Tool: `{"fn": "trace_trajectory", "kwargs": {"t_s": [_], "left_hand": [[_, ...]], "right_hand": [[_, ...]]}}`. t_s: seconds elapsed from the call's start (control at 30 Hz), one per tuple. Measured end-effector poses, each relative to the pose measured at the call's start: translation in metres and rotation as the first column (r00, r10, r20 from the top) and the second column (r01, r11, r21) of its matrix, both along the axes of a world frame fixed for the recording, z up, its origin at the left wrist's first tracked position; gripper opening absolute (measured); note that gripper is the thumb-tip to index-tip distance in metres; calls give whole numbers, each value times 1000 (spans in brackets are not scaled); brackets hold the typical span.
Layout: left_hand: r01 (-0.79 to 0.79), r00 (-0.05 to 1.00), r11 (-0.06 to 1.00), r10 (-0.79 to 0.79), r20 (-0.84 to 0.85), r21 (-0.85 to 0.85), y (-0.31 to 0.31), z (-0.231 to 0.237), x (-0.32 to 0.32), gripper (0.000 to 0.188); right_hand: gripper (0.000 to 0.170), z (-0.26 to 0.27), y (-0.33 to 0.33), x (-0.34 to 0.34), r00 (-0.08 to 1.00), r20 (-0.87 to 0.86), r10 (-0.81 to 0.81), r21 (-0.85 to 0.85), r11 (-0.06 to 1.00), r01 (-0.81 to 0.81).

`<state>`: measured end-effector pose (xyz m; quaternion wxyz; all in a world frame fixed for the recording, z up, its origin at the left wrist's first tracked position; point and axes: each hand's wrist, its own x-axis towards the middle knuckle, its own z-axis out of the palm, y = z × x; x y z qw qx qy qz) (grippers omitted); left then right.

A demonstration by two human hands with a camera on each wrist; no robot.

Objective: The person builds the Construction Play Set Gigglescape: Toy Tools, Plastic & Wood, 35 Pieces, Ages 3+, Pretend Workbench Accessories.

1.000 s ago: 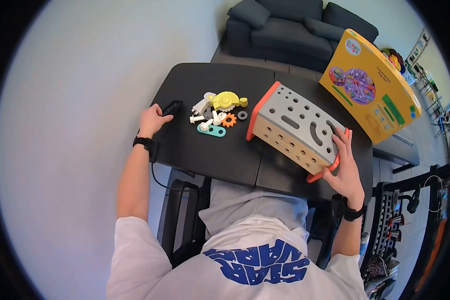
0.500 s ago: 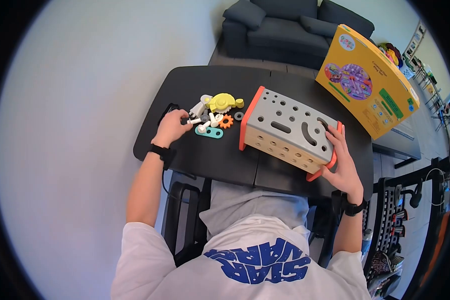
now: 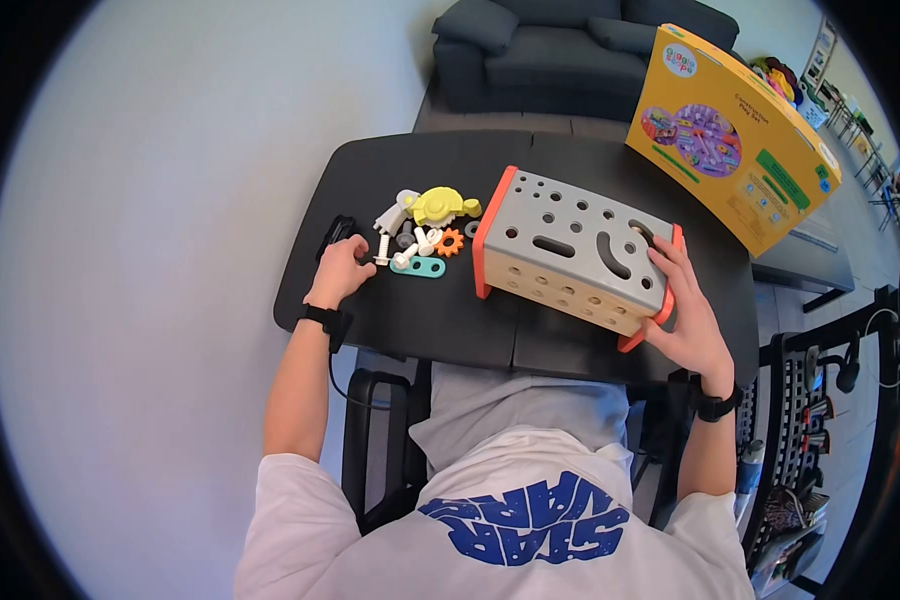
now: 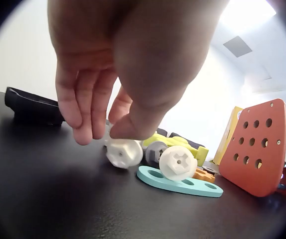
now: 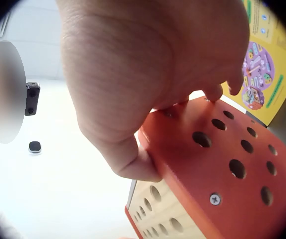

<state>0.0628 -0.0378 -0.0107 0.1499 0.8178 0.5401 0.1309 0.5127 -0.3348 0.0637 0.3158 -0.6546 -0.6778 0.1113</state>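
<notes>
In the head view, my left hand [image 3: 341, 272] is beside a white bolt [image 3: 383, 249], thumb and fingers slightly bent and pinching nothing visible. The left wrist view has the thumb and fingertips just above and behind the bolt's head [image 4: 124, 153]; whether they touch it is unclear. A teal strip [image 3: 425, 267], an orange gear [image 3: 450, 242] and a yellow saw-shaped piece [image 3: 438, 206] lie close by. My right hand [image 3: 692, 325] grips the right end of the grey-topped box [image 3: 560, 225], its thumb against the wooden side near the red end panel [image 5: 222, 154].
A black object [image 3: 337, 232] lies behind my left hand on the black table [image 3: 410, 325]. Behind the box stands a yellow carton [image 3: 720, 140]. Farther back is a dark sofa [image 3: 560, 60], and a shelf rack [image 3: 790, 420] stands at the right.
My left hand went from the black object to the small pieces, then drew back slightly. The white bolt has turned to point toward me. My right hand has stayed on the box.
</notes>
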Motion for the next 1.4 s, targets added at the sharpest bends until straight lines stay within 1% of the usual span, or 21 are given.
{"fn": "trace_trajectory", "kwargs": {"t_s": [0.13,0.2,0.33,0.4,0.5,0.67,0.73,0.8,0.87,0.9,0.97,1.0,1.07,1.1,1.17,1.2,1.3,1.33,1.4], "left_hand": [[-27,1000,998,27,1,60,-5,-4,9,35],[-33,999,999,33,-41,3,-7,-1,15,39],[-27,1000,999,27,-13,-24,-2,-7,17,36],[-35,994,999,38,104,-31,3,-14,15,32],[-25,989,1000,24,144,5,10,-20,4,32],[-61,983,997,53,176,41,5,6,1,32],[-64,968,995,43,249,79,4,20,0,32],[-56,964,996,37,264,65,0,33,4,33],[-3,964,1000,-1,268,16,-1,37,4,34],[-3,963,1000,-2,268,18,-1,40,6,34],[29,954,997,-7,301,-68,0,43,10,32],[33,953,997,-12,302,-66,1,45,12,32],[154,853,971,-38,520,-181,-2,54,20,28],[157,852,971,-41,522,-181,-3,58,23,28],[233,765,953,-58,642,-192,-12,77,37,26],[234,764,953,-58,643,-192,-17,87,44,26],[357,668,922,-141,731,-149,-23,107,63,26],[368,664,918,-147,734,-149,-27,113,71,26],[369,678,926,-212,704,-77,-39,126,90,25]], "right_hand": [[79,0,0,1,1000,-29,3,4,1000,-3],[79,0,-1,1,1000,-27,3,5,1000,-3],[80,2,-3,2,1000,-27,5,9,1000,-5],[80,3,-4,3,1000,-27,6,13,1000,-6],[79,-2,3,-3,1000,-31,2,3,1000,-1],[79,-1,1,-1,1000,-13,2,8,1000,-2],[79,0,1,-2,1000,-23,-1,4,1000,1],[79,1,0,-1,1000,-31,-2,-1,1000,2],[79,1,0,-1,999,-43,4,1,1000,-4],[79,1,0,-1,999,-42,4,3,1000,-4],[79,0,0,0,999,-39,2,9,1000,-2],[79,-1,1,0,999,-37,-2,12,1000,2],[79,-1,0,1,998,-55,4,3,1000,-4],[79,-1,0,1,999,-53,1,2,1000,-1],[79,-2,1,2,998,-60,12,4,1000,-12],[79,-3,1,2,998,-59,11,4,1000,-11],[79,-3,1,3,998,-59,10,16,1000,-9],[79,-2,1,2,999,-43,14,21,1000,-14],[79,-1,-1,1,1000,-21,-2,18,1000,2]]}}
